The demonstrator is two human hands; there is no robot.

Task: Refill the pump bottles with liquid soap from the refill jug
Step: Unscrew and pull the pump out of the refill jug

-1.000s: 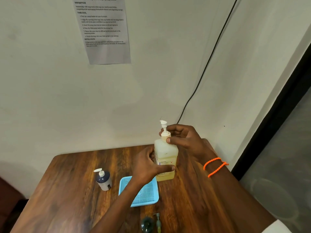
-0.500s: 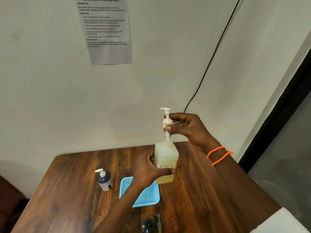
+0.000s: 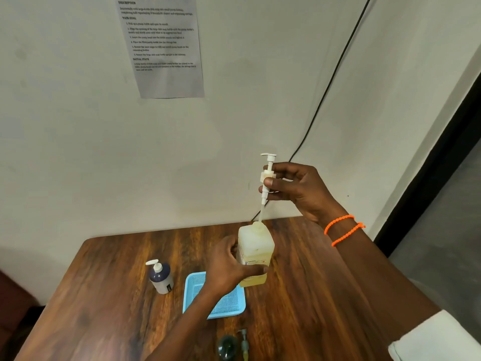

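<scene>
- The pump head has risen clear of the yellow soap jug since a second ago, when its collar still sat on the neck; only the lower end of its dip tube now reaches into the jug's mouth.
- The right hand pinches the pump head at its collar between thumb and curled fingers and holds it above the jug, tube hanging nearly straight down.
- The left hand stays wrapped around the jug's body, steadying it upright on the wooden table as before.
- This likely means the jug is almost opened: once the tube is fully out, the mouth is free for pouring into the smaller bottles. The tube may be wet with soap, so a drip onto the table is a risk.
- The dark pump bottle stands to the left with its pump still on, apart from the jug, so no refill appears begun there.
- A blue mesh tray lies between that bottle and the jug, partly under the left forearm.
- At the near table edge a dark round bottle and a loose greenish pump lie side by side, partly cut off.
- The table stands in a corner of pale walls; a printed instruction sheet is fixed above, and a black cable runs down the wall behind the jug.
</scene>
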